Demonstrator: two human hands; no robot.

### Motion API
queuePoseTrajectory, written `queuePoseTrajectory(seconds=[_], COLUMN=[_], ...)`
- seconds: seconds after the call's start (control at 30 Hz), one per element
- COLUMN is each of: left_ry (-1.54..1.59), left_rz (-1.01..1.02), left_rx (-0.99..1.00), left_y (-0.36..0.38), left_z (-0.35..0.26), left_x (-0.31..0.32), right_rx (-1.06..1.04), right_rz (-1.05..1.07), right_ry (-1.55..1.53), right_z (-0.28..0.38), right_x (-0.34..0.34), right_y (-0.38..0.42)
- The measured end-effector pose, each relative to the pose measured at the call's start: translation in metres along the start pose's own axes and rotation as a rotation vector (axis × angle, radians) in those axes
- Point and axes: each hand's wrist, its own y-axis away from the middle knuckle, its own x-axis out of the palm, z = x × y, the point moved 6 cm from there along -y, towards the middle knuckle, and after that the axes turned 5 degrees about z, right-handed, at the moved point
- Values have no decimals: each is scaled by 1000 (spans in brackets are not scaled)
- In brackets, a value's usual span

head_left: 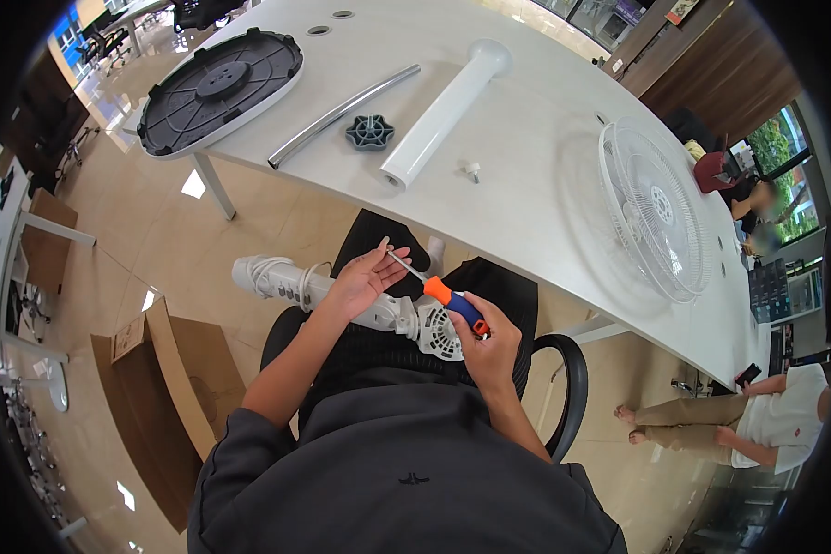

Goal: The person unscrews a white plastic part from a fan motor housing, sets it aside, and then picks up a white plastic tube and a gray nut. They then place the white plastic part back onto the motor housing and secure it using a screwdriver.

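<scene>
My right hand [491, 343] is wrapped round the blue and orange handle of a screwdriver [456, 304], whose metal shaft points up and left. At the tip of that shaft, the fingers of my left hand [364, 283] pinch together, palm turned up. Whether a small part sits between them is too fine to see. Below both hands, a white fan motor unit [439, 331] lies across my lap, its slotted round housing to the right. Its white neck and base part reach left under my left wrist, with a coiled white cord [272, 277] around the far end.
On the white table [526, 203] ahead lie a black-backed round base [222, 81], a curved metal tube [342, 115], a dark knob [370, 133], a white pole [448, 115], a small white piece [472, 171] and fan grilles [656, 212]. A cardboard box [171, 388] stands left; a person [748, 420] is right.
</scene>
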Motion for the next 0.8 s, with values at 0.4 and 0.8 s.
queuePoseTrajectory(seconds=[0.4, 0.8], left_ry=[-4, -34], left_rz=[2, -60], left_rx=[78, 125], left_y=[2, 2], left_z=[0, -2], left_x=[0, 4], right_rx=[17, 40], right_rz=[72, 33], right_ry=[76, 69], right_z=[8, 10], right_x=[5, 13], right_y=[0, 3])
